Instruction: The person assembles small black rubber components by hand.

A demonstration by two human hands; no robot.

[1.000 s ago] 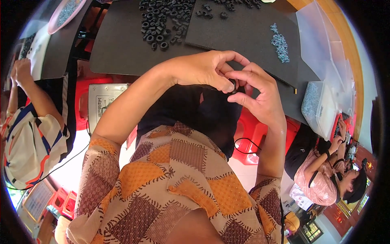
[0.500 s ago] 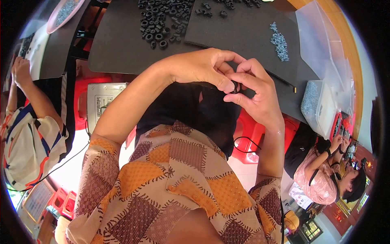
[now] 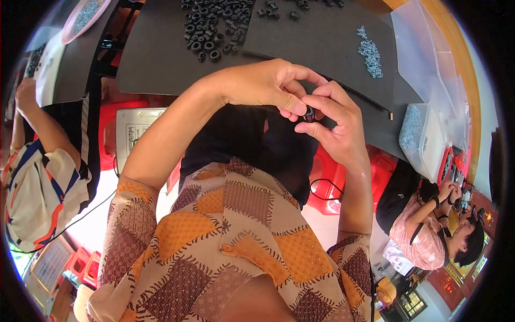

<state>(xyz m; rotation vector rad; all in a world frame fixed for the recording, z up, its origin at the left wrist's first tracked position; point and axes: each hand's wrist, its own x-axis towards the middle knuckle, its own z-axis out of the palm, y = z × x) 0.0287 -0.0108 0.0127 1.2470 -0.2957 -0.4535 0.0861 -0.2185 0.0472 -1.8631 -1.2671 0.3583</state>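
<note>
Item in hand: one small black ring-shaped part [image 3: 309, 112], pinched between the fingertips of both hands, held in the air just short of the near edge of the black mat [image 3: 161, 59].

Left hand [image 3: 265, 86]: thumb and forefinger closed together on the ring's left side, the other fingers curled in.

Right hand [image 3: 335, 126]: thumb and forefinger clamped on the ring's right and lower side, with something pale glinting at the ring's centre; too small to tell what it is.

Step, as judged: fitting or seating a small piece into the ring, mid-assembly and not yet released. The next move would call for a steady two-handed pinch, fine fingertip pressure and keeping the ring square to the thumbs.

Stock, placed from the mat:
- heap of black rings [image 3: 212, 24], on the mat's far side, left of centre.
- cluster of small silvery screws [image 3: 370, 52], on the mat's right part.
- clear plastic box [image 3: 421, 131] of silvery pieces, just off the mat's right edge.
- pink-rimmed dish [image 3: 83, 19], beyond the mat's left end.

Other people: one seated left of the mat, another lower right.
</note>
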